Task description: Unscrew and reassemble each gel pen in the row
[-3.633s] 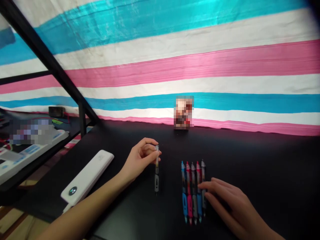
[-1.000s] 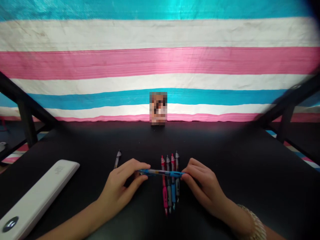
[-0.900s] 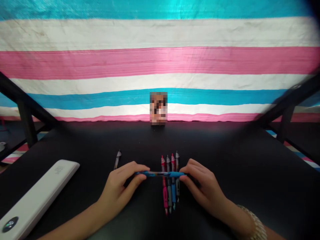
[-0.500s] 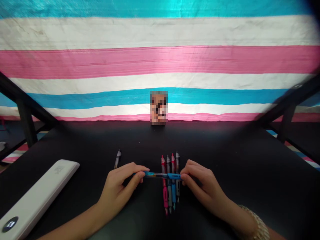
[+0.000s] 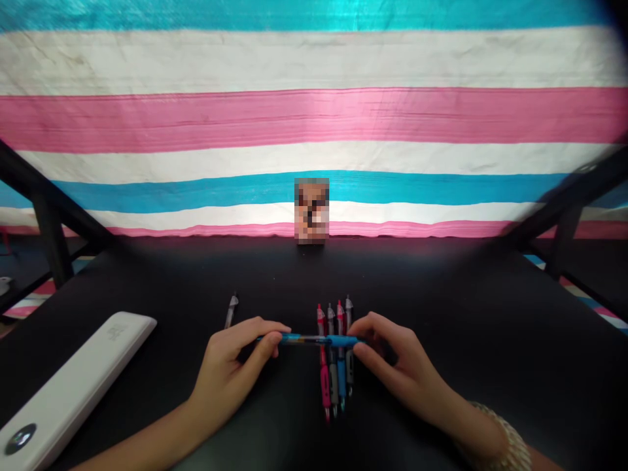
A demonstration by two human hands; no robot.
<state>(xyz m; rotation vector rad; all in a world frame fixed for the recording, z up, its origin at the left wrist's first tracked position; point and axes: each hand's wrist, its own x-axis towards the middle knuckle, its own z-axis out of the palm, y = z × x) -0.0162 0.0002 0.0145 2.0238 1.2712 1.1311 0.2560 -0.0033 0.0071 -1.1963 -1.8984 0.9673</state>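
Observation:
A blue pen (image 5: 314, 340) is held crosswise just above the black table (image 5: 441, 327). My left hand (image 5: 235, 360) pinches its left end and my right hand (image 5: 387, 356) pinches its blue grip on the right. Below it lies a row of several pens (image 5: 336, 373) side by side, pink, grey, blue and dark, pointing toward me. A single dark pen (image 5: 230, 311) lies apart, just beyond my left hand.
A white power bank (image 5: 69, 392) lies at the table's left front. A small blurred card (image 5: 312, 210) stands at the back edge against a striped pink, white and blue cloth (image 5: 314, 118). Black frame bars (image 5: 49, 209) slope down on both sides.
Since 3.6 s ago the view turned to face the table squarely and both hands took up the blue pen from the row. Over the last second my right fingers slid slightly left along it.

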